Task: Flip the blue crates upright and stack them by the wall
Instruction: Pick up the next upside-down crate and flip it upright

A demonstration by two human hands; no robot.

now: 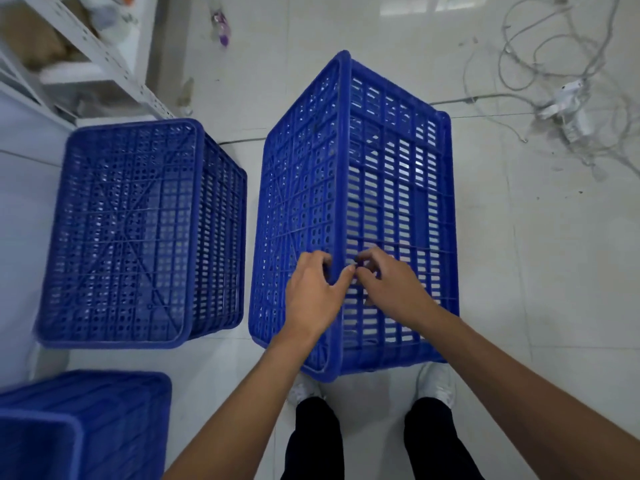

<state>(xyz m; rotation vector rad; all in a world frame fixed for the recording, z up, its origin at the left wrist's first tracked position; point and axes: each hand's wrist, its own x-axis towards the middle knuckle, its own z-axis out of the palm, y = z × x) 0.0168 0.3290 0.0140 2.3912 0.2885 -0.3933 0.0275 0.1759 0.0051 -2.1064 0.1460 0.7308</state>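
The left hand [313,289] has its grip curled over the raised edge of the blue crate [363,188], thumb on one face, fingers on the other. Touching it, the right hand [388,282] hooks curled fingers into the slatted side. The crate is tipped on edge just beyond the white shoes [437,382]. Left of the grip a second crate [138,230] lies base-up on the floor [554,271]. A third crate [83,427] sits nearer, lower left. Cables [568,109] sprawl far right.
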